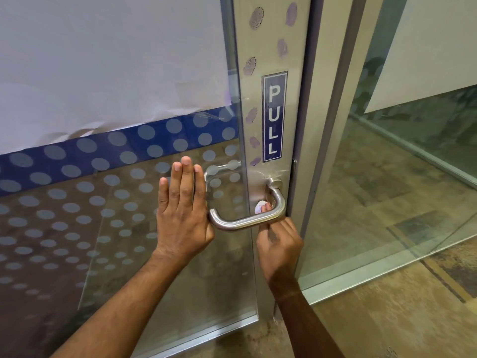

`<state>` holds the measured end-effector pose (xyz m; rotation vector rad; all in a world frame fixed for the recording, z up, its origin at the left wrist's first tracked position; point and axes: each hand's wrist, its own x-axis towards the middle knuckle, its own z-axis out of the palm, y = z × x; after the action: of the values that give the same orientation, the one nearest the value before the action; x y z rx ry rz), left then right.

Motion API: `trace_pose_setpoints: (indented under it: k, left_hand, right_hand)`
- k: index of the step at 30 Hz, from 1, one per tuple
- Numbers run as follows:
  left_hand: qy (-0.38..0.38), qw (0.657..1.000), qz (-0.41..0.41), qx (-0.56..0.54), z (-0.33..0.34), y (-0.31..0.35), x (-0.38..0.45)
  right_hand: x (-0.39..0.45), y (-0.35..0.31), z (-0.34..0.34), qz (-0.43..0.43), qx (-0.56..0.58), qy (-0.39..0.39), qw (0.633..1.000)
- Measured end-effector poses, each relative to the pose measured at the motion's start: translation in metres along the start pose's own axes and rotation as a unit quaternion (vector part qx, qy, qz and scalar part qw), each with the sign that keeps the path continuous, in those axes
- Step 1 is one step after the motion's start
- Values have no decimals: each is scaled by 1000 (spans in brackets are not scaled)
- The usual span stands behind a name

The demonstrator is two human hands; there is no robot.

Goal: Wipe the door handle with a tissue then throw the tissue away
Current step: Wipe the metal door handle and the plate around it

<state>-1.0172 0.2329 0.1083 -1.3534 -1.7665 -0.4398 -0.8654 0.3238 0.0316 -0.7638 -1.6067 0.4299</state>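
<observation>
Tissue [260, 206] sits bunched behind the door handle [247, 221], pinched in your right hand [280, 245]; your left hand [182, 213] lies flat on the glass door [116, 228], fingers straight. That small wad could slip free if your pinch loosens mid-wipe.

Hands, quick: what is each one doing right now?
Left hand: open, fingers straight, flat against the glass door.
Right hand: holding a small white tissue behind the door handle.
</observation>
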Motion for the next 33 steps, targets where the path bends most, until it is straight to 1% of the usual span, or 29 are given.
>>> trace_pose_setpoints:
  k: [2, 3, 6, 8, 9, 10, 12, 13, 16, 18, 20, 24, 27, 30, 33]
  left_hand:
    - [1, 1000, 1, 4, 0, 0, 0]
    - [2, 1000, 2, 3, 0, -1, 0]
    - [4, 1000, 6, 0, 0, -1, 0]
    - [7, 1000, 8, 0, 1, -1, -1]
    - [8, 1000, 8, 2, 1, -1, -1]
    - [7, 1000, 8, 4, 1, -1, -1]
    - [6, 1000, 8, 4, 1, -1, 0]
    - [8, 1000, 8, 2, 1, -1, 0]
    - [5, 1000, 7, -1, 1, -2, -1]
    - [4, 1000, 8, -1, 2, -2, -1]
    - [4, 1000, 7, -1, 2, -1, -1]
    - [6, 1000, 5, -8, 2, -1, -1]
    - [4, 1000, 6, -10, 1, -1, -1]
    - [0, 1000, 4, -2, 1, -1, 0]
    - [6, 1000, 5, -3, 1, -1, -1]
  right_hand:
    - [-1, -8, -1, 33, 20, 22, 999]
    - [0, -16, 2, 68, 49, 41, 996]
    - [4, -38, 17, 168, 195, 92, 962]
    - [6, -43, 25, 189, 247, 106, 944]
    - [6, -41, 27, 178, 240, 106, 949]
    - [5, -39, 28, 151, 207, 99, 961]
    - [-3, -30, 31, 71, 103, 62, 990]
    - [-9, -27, 32, 33, 54, 35, 997]
    - [-25, -22, 31, -35, -30, -56, 997]
    - [-29, -20, 29, -46, -60, -114, 991]
    - [-24, -19, 28, -50, -76, -140, 986]
    - [-4, -31, 33, -68, -92, -135, 984]
    - [6, -37, 38, -68, -113, -97, 987]
    - [6, -29, 39, -90, -117, -65, 987]
    - [-5, -15, 30, -106, -89, -30, 990]
